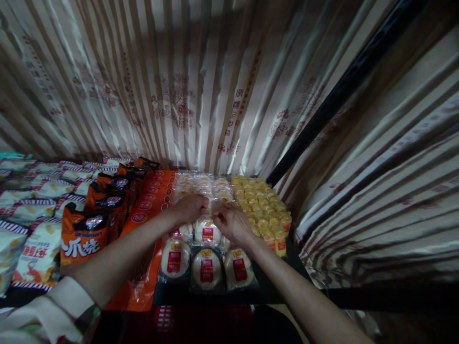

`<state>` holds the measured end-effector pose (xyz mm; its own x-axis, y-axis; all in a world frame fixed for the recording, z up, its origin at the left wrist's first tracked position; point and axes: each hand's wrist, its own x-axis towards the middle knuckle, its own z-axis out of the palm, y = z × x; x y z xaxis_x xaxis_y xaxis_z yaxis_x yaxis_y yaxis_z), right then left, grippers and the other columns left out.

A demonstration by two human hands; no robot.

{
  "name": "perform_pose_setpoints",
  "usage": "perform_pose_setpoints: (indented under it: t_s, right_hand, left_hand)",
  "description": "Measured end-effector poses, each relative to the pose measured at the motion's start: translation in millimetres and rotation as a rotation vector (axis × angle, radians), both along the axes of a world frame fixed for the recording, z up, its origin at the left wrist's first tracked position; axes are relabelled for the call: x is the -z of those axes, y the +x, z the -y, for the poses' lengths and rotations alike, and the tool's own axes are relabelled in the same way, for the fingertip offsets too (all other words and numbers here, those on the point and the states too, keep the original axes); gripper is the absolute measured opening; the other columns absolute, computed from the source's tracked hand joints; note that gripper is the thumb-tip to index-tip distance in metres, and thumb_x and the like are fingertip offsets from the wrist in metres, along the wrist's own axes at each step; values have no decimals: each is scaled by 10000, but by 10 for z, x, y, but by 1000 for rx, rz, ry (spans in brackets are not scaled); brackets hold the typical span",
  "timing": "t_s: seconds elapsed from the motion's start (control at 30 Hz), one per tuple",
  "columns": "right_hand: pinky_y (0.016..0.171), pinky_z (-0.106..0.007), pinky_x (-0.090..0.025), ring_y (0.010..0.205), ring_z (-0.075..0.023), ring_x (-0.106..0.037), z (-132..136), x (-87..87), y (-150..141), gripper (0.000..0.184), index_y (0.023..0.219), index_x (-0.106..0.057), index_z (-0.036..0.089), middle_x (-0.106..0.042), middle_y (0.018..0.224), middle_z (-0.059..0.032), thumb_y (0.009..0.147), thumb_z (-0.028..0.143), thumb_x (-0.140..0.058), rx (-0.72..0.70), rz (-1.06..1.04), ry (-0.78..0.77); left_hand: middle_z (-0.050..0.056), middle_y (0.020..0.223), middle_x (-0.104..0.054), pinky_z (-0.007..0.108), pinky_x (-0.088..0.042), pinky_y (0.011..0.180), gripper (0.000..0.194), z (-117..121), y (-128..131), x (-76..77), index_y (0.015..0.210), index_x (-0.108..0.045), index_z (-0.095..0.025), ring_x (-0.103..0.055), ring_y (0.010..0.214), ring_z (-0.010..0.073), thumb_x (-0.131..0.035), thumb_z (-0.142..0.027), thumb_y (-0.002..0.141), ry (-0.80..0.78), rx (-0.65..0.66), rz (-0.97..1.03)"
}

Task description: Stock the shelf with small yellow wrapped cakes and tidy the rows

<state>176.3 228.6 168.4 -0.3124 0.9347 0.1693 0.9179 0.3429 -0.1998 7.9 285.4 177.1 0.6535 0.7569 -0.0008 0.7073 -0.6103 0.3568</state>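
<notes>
Both my hands reach forward over a shelf of packaged snacks. My left hand (189, 208) and my right hand (231, 222) meet over a row of clear packets of round white cakes with red labels (206, 269). The fingers of each hand are curled and pinched down on the packet between them (207, 230). Three of these round cakes lie in front, nearer to me, untouched. More of the same packets run back toward the curtain (201, 184).
Small yellow wrapped snacks (263, 208) fill the row on the right. Flat orange packets (152, 198) and upright orange-and-black bags (84, 234) stand to the left, with white striped bags (32, 210) beyond. A striped curtain (201, 86) hangs behind; a dark bar (344, 86) slants at the right.
</notes>
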Motion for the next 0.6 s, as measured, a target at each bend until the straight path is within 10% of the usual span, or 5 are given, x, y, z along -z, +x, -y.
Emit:
perform_pose_setpoints:
  t_s: [0.6]
  right_hand:
    - [870,-298,-381,871,-191,-568,-14,4,-26,176,796,-670,196,-663,826,-45,814,207,-496,13,10,48]
  left_hand:
    - [-6,737,-619,197,-411,634,97,-16,-162,64,757,-640,-155,-552,696,111,-556,-152,707,-200,53,157]
